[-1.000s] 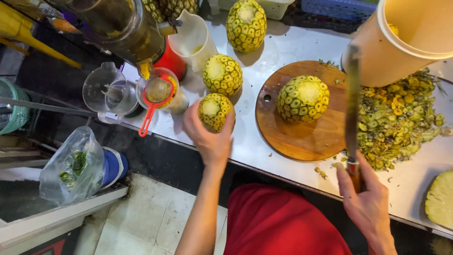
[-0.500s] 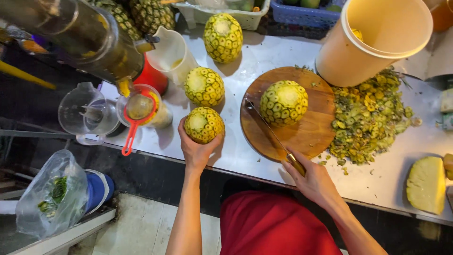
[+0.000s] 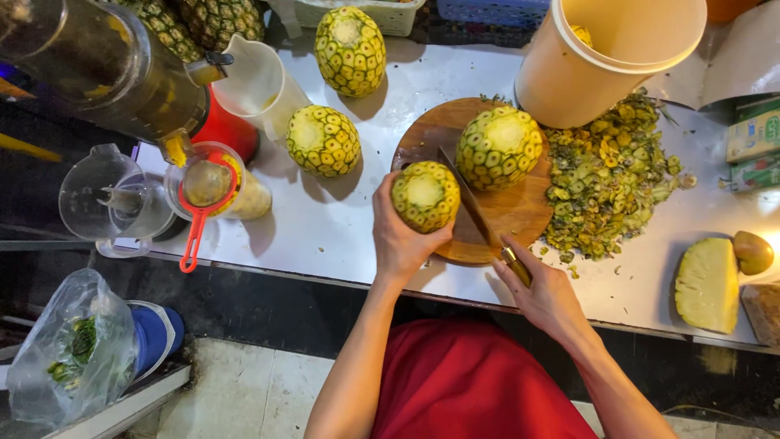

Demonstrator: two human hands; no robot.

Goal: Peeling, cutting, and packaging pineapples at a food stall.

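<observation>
Two hands work: left hand [image 3: 400, 236] grips a trimmed pineapple [image 3: 425, 196]; right hand [image 3: 546, 294] clasps a knife [image 3: 481, 221], blade seemingly against it.

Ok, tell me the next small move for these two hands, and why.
Probably set the pineapple in the left hand down on the bare near part of the round board: it hangs at the board's edge, and the right hand already holds the knife beside it.

Yellow-green diamond-patterned pineapple [image 3: 425, 196], brown wooden board [image 3: 520, 213], cream bucket [image 3: 605, 61], seemingly brass-coloured knife handle [image 3: 517, 267]
</observation>
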